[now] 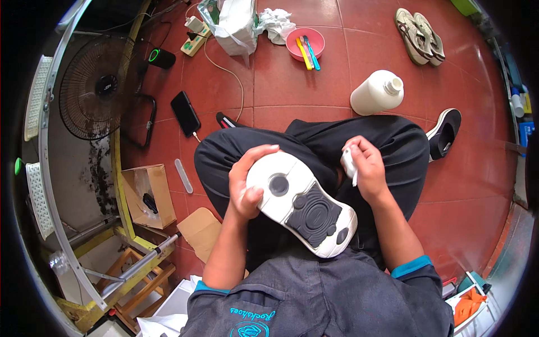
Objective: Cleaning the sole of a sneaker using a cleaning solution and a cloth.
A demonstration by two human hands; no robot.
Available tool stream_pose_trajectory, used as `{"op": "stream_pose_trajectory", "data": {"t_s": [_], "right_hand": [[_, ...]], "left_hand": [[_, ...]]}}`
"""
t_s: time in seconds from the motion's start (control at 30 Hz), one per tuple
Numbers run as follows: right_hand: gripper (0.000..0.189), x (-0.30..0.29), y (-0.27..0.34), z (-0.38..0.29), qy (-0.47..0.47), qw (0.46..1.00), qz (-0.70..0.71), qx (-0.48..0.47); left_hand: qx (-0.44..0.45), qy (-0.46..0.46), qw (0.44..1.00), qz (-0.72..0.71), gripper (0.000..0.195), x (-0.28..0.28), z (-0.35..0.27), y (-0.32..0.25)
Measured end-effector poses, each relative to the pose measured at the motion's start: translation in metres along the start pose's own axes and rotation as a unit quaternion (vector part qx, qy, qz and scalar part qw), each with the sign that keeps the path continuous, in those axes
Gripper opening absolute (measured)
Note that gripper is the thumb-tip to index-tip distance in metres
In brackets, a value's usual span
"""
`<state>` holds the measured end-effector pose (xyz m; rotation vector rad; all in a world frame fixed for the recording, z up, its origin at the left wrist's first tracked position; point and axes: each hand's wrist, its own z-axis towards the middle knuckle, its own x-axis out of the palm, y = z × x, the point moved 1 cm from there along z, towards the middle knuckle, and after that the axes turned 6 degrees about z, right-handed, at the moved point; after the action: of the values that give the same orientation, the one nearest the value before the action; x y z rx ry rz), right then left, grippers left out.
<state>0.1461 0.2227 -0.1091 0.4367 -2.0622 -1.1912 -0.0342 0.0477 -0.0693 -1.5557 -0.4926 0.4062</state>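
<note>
My left hand (246, 183) grips one end of a shoe, whose white sole (303, 204) with dark grey tread patches faces up towards me. The shoe's other end points down towards my lap, and its upper is hidden underneath. Over my right thigh, my right hand (366, 168) pinches a small wad of white tissue or cloth (349, 164), apart from the shoe. Beyond my knees on the red tiles stands a pink bowl (294, 52) with a yellow toothbrush (304, 54) and a blue toothbrush (312, 52) leaning in it. A white plastic bottle (372, 94), seemingly uncapped, stands closer.
At the left lie a phone (185, 113) on a cable, a nail-file-shaped strip (183, 176) and a cardboard box (156, 196). A fan (94, 86), power strip (196, 40) and black speaker (162, 58) are farther off. Tissues (236, 29), crumpled tissue (276, 25) and sandals (419, 36) lie ahead.
</note>
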Motion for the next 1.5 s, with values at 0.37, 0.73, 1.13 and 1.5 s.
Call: {"op": "stream_pose_trajectory", "data": {"t_s": [0.37, 0.73, 1.13, 1.5], "right_hand": [[0.014, 0.004, -0.020, -0.002, 0.048, 0.999, 0.017, 0.008], [0.018, 0.005, -0.015, -0.007, 0.036, 0.999, 0.001, -0.016], [0.040, 0.005, -0.015, -0.008, 0.056, 0.996, -0.037, -0.062], [0.042, 0.008, -0.012, -0.012, 0.059, 0.995, -0.063, -0.054]], "left_hand": [[-0.005, -0.001, 0.999, -0.045, 0.076, 0.024, 0.031, 0.029], [0.023, 0.018, 0.997, -0.064, 0.090, 0.020, 0.027, 0.030], [0.040, 0.033, 0.990, -0.131, 0.096, 0.013, 0.026, 0.036], [0.045, 0.028, 0.990, -0.128, 0.096, 0.014, 0.023, 0.035]]}}
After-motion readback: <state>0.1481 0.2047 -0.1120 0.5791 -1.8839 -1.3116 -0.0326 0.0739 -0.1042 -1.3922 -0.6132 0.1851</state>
